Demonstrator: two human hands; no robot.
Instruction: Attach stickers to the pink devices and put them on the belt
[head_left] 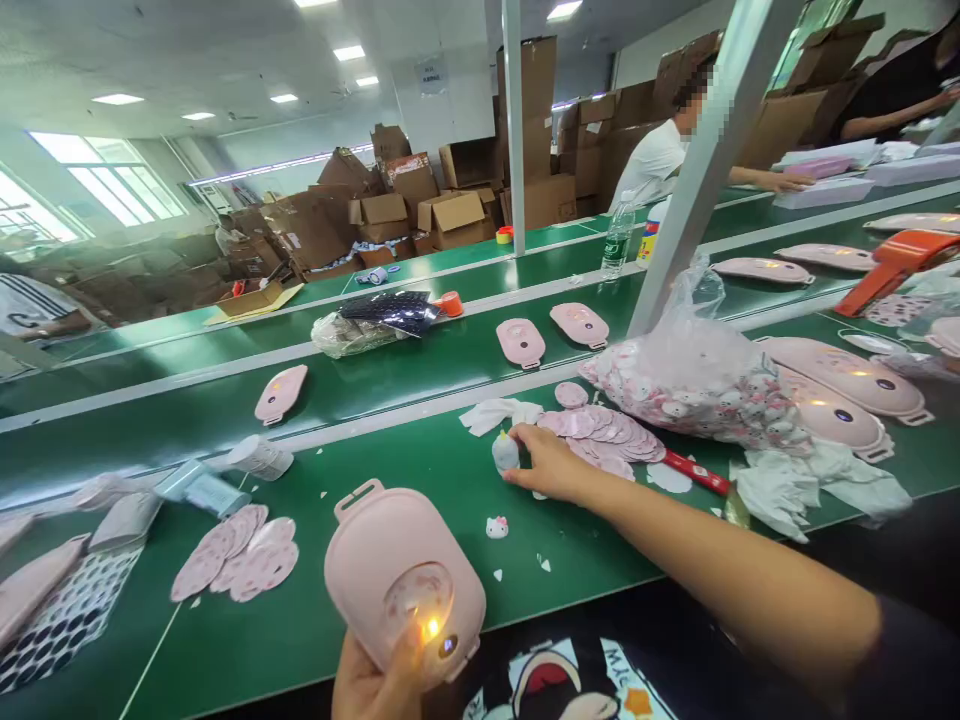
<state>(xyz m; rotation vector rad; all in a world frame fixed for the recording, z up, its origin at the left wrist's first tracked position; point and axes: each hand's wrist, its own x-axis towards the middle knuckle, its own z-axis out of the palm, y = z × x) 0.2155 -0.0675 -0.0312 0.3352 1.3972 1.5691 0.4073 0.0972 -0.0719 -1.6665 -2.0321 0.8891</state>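
My left hand (379,682) grips a pink plastic device (375,550) by its lower edge, thumb on the front. A small light glows beside the thumb, near a round patterned recess and a dark oval window. My right hand (551,462) has its fingers closed round a small whitish squeeze bottle (505,456) with a yellowish tip, upright on the green bench. Between the hands lies a white cat-face piece with a pink bow (496,527), with small white scraps near it. Pink patterned round stickers (600,432) are spread just beyond my right hand.
A clear bag of small cat-face pieces (697,390) sits at the right, near a red-handled tool (696,470) and crumpled tissue (784,490). More pink devices (520,343) lie on the conveyor belt. A metal post (705,170) rises at the right. Across the line, a person (652,160) works.
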